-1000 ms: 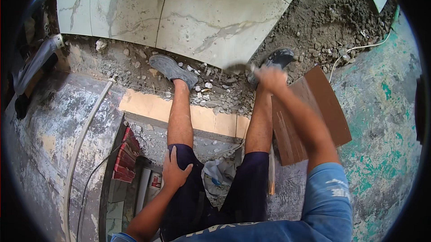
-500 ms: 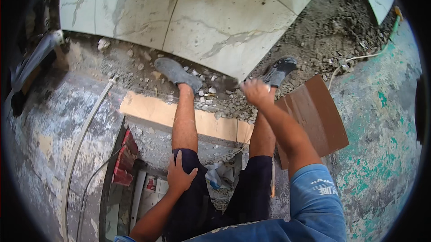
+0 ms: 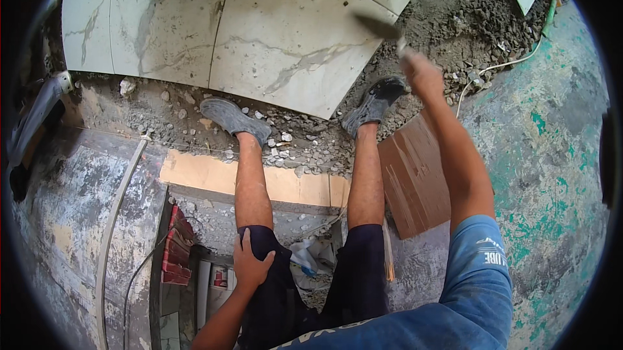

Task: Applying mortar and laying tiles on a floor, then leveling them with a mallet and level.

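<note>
Lower left of centre, the left grip (image 3: 252,265) rests spread on the knee (image 3: 265,239), bracing. Upper centre, the trowel (image 3: 378,26) points left over the marbled tile (image 3: 279,45), best kept clear of its edge; the right grip (image 3: 424,76) encloses the handle (image 3: 402,46).

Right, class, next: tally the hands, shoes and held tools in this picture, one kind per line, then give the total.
Hands: 2
Shoes: 2
Held tool, dark and blurred: 1
Total: 5
</note>
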Demonstrator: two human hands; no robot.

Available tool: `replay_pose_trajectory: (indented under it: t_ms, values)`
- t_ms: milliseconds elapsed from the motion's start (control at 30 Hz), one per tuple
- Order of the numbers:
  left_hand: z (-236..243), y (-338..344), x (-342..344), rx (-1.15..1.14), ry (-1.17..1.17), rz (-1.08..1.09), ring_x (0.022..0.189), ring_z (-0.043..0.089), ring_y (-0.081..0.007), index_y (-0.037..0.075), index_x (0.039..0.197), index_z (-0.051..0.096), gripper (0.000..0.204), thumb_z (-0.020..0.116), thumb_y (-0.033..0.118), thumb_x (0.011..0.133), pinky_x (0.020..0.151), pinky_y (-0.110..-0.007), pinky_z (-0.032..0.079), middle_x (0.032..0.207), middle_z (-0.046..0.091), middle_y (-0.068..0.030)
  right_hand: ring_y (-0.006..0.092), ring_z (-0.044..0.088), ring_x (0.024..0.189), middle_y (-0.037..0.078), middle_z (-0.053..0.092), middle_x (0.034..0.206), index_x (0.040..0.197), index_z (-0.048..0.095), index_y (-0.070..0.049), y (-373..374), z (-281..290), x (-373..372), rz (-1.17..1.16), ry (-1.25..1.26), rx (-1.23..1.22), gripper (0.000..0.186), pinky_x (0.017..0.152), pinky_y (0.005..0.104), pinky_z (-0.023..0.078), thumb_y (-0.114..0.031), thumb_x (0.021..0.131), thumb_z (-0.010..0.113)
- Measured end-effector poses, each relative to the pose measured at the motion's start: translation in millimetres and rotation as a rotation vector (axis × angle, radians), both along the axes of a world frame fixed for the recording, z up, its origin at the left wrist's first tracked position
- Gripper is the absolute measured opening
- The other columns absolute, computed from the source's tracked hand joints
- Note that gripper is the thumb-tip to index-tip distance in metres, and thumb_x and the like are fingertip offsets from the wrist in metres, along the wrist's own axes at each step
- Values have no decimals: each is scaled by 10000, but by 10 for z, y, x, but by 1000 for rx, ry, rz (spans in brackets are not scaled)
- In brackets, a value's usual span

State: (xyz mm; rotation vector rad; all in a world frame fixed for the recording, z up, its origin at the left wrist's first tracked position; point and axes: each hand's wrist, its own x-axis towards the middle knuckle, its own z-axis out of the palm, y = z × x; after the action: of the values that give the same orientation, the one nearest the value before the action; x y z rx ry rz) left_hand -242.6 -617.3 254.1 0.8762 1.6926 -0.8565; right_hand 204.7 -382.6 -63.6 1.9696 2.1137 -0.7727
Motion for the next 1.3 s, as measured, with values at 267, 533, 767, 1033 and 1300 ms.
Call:
replay_pose_trajectory:
  t_ms: [267, 533, 767, 1033, 1300]
  values:
    - [26, 102, 99, 28, 4, -10, 1250, 412, -478, 50, 1442, 325, 941, 789, 394, 700, 1045, -502, 364, 1367, 387, -308, 305, 643, 867, 126, 631, 935, 1250, 558, -187, -680, 509, -536, 98, 92, -387, 339, 762, 422, 521, -308, 934, 539]
    - [34, 106, 129, 14, 40, -25, 1273, 404, -462, 85, 1452, 333, 931, 780, 412, 705, 1044, -502, 371, 1398, 372, -292, 384, 622, 905, 177, 641, 1025, 1234, 578, -120, 321, 45, -609, -518, 44, -154, 412, 771, 468, 496, -409, 949, 505]
    - [27, 201, 139, -36, 50, -30, 1289, 392, -464, 114, 1466, 314, 936, 768, 443, 716, 1040, -518, 376, 1433, 344, -289, 356, 633, 962, 182, 638, 1025, 1203, 590, -138, -671, 374, -2348, 55, 263, -647, 320, 790, 472, 511, -315, 954, 494]
    - [42, 155, -35, -28, 25, -1, 1295, 384, -469, 102, 1460, 324, 918, 757, 454, 731, 1039, -524, 375, 1423, 346, -305, 364, 632, 906, 183, 637, 1005, 1275, 562, -130, -442, 67, -2857, -562, 233, -299, 393, 789, 467, 503, -340, 947, 514]
    - [81, 170, -243, -43, -1, 61, 1296, 384, -460, 97, 1457, 334, 902, 741, 462, 740, 1040, -516, 378, 1423, 350, -281, 417, 635, 909, 220, 656, 955, 1205, 584, -85, -113, 435, -3839, -296, 421, -507, 417, 775, 512, 498, -393, 927, 542]
